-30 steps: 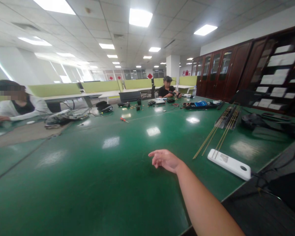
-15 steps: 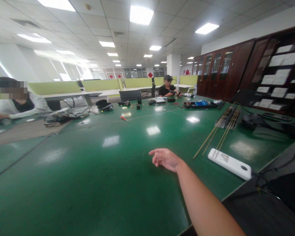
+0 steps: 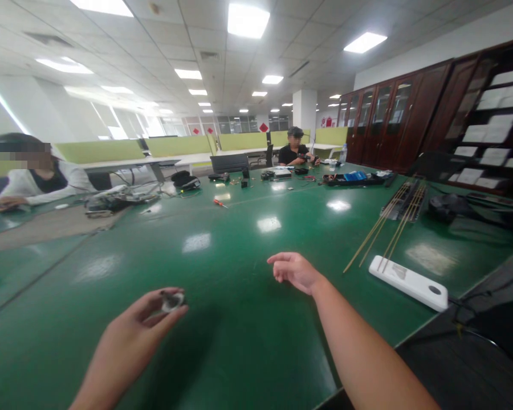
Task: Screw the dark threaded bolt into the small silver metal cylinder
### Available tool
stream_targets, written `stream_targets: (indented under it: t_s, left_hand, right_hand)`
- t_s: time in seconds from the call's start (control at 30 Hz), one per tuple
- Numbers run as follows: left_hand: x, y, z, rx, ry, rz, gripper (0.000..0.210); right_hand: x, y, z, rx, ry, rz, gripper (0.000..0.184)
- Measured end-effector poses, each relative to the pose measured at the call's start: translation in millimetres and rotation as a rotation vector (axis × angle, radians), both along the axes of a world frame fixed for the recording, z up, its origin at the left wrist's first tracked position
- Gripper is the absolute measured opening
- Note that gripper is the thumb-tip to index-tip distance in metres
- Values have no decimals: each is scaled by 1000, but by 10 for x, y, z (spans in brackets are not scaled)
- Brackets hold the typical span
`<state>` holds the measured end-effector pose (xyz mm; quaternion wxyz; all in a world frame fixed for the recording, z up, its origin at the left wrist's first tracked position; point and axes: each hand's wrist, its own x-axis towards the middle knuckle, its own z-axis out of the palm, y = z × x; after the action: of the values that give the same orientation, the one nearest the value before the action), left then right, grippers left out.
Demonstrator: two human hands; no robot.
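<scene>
My left hand (image 3: 137, 327) is over the near left part of the green table (image 3: 239, 353). Between its thumb and fingers it grips a small round object (image 3: 173, 302), whitish-grey with a dark part; blur hides its exact kind. To the right, my right hand (image 3: 294, 272) hovers at or just above the tabletop, index finger stretched out and the others loosely curled. Nothing shows in it, and I cannot tell whether it touches the surface. Nearest to it on the right are several thin wooden sticks (image 3: 370, 233) and a long white device with a round dark spot (image 3: 408, 283).
A red-handled screwdriver (image 3: 220, 203) lies farther back. Beyond it are small black parts (image 3: 244, 182), a black tray with blue items (image 3: 353, 178) and a black pouch (image 3: 185, 180). One person (image 3: 34, 171) sits at the left, another (image 3: 297, 151) at the far end.
My left hand has come into view from below, carrying the small round object. My right hand keeps its pose, and the view has shifted slightly.
</scene>
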<state>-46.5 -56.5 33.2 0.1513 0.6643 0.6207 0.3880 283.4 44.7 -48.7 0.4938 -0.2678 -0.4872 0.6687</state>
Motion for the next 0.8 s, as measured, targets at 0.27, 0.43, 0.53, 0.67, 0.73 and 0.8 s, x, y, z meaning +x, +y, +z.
stream_targets:
  t_s: [0.27,0.43,0.53,0.67,0.73,0.8]
  left_hand:
    - [980,705,-351,7,-42,-334,43]
    - [899,733,-548,68,-14,-294,39]
    - [879,739,-592,106,6,-302,28]
    - [915,763,-627,151,13,-347,26]
    - [926,771,-646,154,9,-364,24]
    - [928,771,-662,150,3,-373,24]
  right_hand:
    - [-58,97,-85,129,-183,-236,34]
    - [-116,65,-74,194,-286,-232,41]
    - [-161,29,-58,258,-397,-211,43]
    - [-205,-20,-16,355,-557,-193,44]
    - [-211,-37,3,365,-582,-203,41]
    - [-209,-48,12,365,-598,-195,37]
